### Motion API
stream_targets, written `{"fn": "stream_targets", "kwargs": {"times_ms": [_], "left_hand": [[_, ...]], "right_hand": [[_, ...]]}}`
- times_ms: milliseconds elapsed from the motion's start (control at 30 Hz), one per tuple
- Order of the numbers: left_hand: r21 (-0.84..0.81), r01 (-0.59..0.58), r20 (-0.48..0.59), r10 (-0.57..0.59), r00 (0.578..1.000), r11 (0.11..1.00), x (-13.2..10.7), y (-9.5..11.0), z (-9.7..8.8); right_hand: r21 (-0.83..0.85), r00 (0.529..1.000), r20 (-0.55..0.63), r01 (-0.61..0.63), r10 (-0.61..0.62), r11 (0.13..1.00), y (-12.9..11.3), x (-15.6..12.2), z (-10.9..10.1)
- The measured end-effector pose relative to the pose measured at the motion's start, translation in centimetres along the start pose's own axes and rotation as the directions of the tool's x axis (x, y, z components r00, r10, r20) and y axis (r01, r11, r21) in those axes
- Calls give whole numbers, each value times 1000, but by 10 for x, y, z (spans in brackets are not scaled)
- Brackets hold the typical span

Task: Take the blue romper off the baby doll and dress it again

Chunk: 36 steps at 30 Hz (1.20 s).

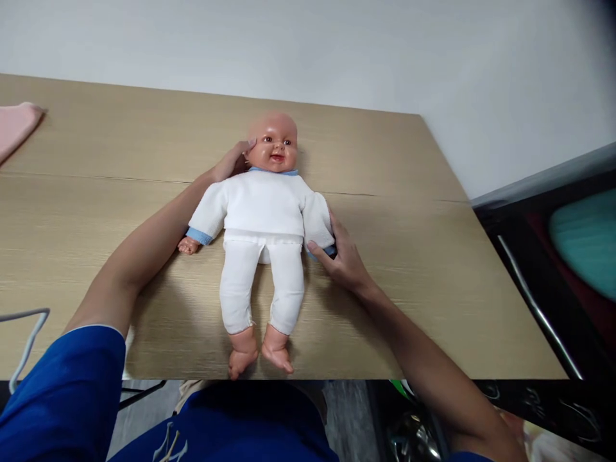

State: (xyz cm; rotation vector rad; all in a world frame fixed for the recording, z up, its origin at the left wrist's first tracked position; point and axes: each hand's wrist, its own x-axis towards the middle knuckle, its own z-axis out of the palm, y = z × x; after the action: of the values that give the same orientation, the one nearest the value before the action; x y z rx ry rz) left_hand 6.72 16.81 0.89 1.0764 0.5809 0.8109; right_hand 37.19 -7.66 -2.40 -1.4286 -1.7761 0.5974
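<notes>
At centre, a little toward nine o'clock, on the wood-grain counter (418, 282): doll (264, 205), quantity 1, face up, head toward twelve o'clock, feet toward six at the near edge. White top with blue collar and cuffs; white trousers; bare feet, 2. Doll's hands: 1 showing, at eight o'clock from the chest; the other out of sight.

Human hands: 2. Left-hand grip (235, 160): at nine o'clock from the doll's head, grasping its side, one digit on the cheek, other fingers hidden behind. Right-hand grip (347, 260): at four o'clock from the chest, closed about the sleeve near the cuff, thumb uppermost.

Containers: dark space below the counter at five o'clock, whether a container cannot be told; shiny metallic object (414, 437) there, number uncertain, and green item (398, 387), 1, mostly covered by the counter's edge.

Other pieces: pink item (18, 125), 1, at ten o'clock, cut off by the picture's side. White bent rod (29, 346), 1, at eight o'clock, partly behind the blue sleeve (72, 391). Rounded teal item (587, 240), 1, at three o'clock, cut off and blurred, within black surroundings, their nature hard to make out
</notes>
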Motion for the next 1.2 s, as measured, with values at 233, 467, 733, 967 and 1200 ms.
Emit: {"fn": "stream_targets", "kwargs": {"times_ms": [233, 467, 733, 967, 1200], "left_hand": [[-18, -82, -77, 81, 994, 996, 5, -11, -6], [6, -139, -134, 138, 981, 990, 13, -18, -17], [54, -80, -72, 84, 994, 995, 10, -17, -18], [73, -163, -132, 171, 976, 984, 8, -11, -8], [85, -159, -169, 171, 971, 984, 3, -4, 1]], "right_hand": [[-8, 1000, 14, -12, 13, 1000, 2, -2, 0], [-44, 1000, 6, -11, 11, 999, 5, -4, 0], [-104, 999, 22, 36, -34, 994, 10, -3, 0], [-119, 998, 34, 53, -49, 991, 12, -2, 0], [-134, 996, 23, 85, -83, 987, 17, 0, 2]]}}
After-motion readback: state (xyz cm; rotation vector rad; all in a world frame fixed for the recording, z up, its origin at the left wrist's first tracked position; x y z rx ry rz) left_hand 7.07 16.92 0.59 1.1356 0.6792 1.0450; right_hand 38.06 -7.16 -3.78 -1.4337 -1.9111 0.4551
